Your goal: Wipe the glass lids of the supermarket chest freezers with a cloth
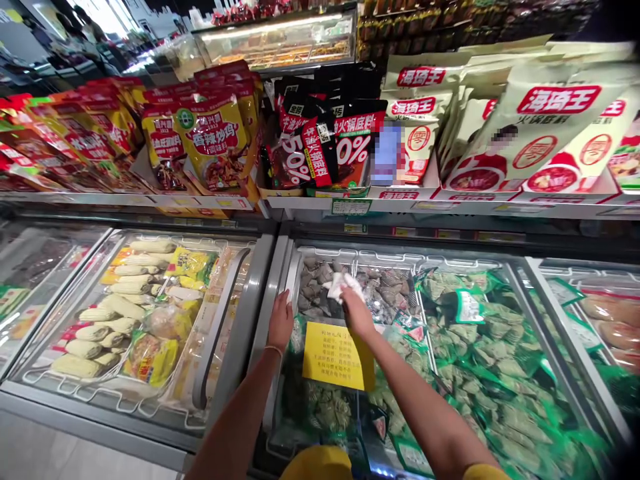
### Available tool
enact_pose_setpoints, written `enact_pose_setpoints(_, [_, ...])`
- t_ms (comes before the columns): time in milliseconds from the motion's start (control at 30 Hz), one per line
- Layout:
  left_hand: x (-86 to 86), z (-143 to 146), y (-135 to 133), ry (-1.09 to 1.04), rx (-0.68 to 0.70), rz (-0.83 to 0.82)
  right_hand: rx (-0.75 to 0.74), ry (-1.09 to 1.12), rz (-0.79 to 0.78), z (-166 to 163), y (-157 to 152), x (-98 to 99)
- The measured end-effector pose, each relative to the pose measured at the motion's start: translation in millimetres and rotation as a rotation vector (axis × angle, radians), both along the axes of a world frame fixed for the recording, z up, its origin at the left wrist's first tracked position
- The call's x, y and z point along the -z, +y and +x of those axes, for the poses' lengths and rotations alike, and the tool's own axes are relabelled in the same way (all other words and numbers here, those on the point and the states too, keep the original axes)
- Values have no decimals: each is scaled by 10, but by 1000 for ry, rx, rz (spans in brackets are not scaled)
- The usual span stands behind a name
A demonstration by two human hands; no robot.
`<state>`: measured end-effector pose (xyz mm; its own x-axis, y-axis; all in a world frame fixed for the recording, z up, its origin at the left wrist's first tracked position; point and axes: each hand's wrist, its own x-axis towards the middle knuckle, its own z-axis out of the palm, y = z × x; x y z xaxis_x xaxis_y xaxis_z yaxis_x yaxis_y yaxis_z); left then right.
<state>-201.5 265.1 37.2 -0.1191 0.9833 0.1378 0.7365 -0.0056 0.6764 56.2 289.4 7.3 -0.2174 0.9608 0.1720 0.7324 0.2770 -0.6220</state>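
Observation:
My right hand [356,312] is closed on a white cloth [350,283], pressed against the glass lid [395,259] of a chest freezer. Its fingertips are partly hidden by the cloth. To the left, my left hand [281,321] lies on the grey frame [274,273] at the lid's edge, fingers stretched forward and holding nothing. A yellow paper sign [331,353] with printed writing is on the glass between my forearms. Under the glass are dark, wrapped pieces and green-netted bundles [500,327] in wire baskets.
On the left, another freezer section holds corn cobs [125,305] and has a dark curved handle [220,327]. Behind the freezers, a shelf [425,205] bears upright rows of seasoning packets [215,143]. Farther back stands a lit display case [280,43].

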Motion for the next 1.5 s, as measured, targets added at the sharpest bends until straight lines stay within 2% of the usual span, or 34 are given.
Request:
enact_pose_setpoints(67, [38, -4, 20, -25, -79, -10, 152, 31, 15, -102, 83, 12])
enact_pose_setpoints(100, [51, -5, 34, -30, -116, -13, 144, 35, 14, -206, 67, 33])
enact_pose_setpoints(167, [64, -5, 60, -35, -160, -22, -35, 11, 6, -436, -19, 81])
enact_pose_setpoints(233, [64, -4, 78, -39, -169, -42, -304, -32, 2, -578, -51, 97])
enact_pose_setpoints(300, [59, -3, 85, -45, -178, -62, -430, -66, 2, -580, 71, 65])
enact_pose_setpoints(333, [59, -3, 87, -46, -184, -70, -412, -76, -1, -546, 186, 37])
enact_pose_setpoints(467, [72, -3, 94, -33, -193, -81, -89, -66, 11, -486, 634, -19])
enact_pose_setpoints(500, [78, -3, 97, -28, -192, -82, -62, -58, 19, -522, 679, -7])
enact_pose_setpoints(533, [84, -2, 101, -24, -190, -83, -89, -52, 26, -571, 697, 13])
enact_pose_setpoints(633, [106, 3, 104, -27, -176, -75, -375, -65, 25, -688, 743, 62])
enact_pose_setpoints(667, [114, 5, 101, -33, -174, -70, -426, -80, 16, -695, 806, 59])
enact_pose_setpoints(733, [130, 10, 92, -39, -175, -58, -360, -110, -17, -663, 1039, 20])
enact_pose_setpoints(833, [144, 22, 75, -23, -171, -43, -134, -100, -65, -630, 1518, -63])
enact_pose_setpoints(900, [134, 34, 67, 10, -164, -24, -62, -50, -68, -688, 1768, -91])
enact_pose_setpoints(967, [106, 49, 63, 68, -151, 6, -37, -14, -48, -784, 1890, -94])
enact_pose_setpoints(1067, [55, 72, 55, 210, -69, 55, -144, -70, -21, -799, 1870, -91])
enact_pose_setpoints(1133, [39, 83, 46, 315, 15, 106, -208, -122, -26, -598, 1795, -97])
enact_pose_setpoints(1167, [39, 88, 41, 360, 48, 141, -186, -142, -27, -426, 1754, -102])
enact_pose_setpoints(1300, [63, 97, 21, 504, 173, 275, 68, -228, 7, 492, 1609, -124])
enact_pose_setpoints(1367, [65, 100, 19, 548, 271, 307, 179, -255, 14, 830, 1537, -143])
enact_pose_setpoints(1433, [56, 104, 27, 561, 333, 301, 308, -248, 0, 905, 1438, -166])
enact_pose_setpoints(1500, [41, 109, 42, 545, 328, 267, 386, -226, -24, 690, 1275, -178])
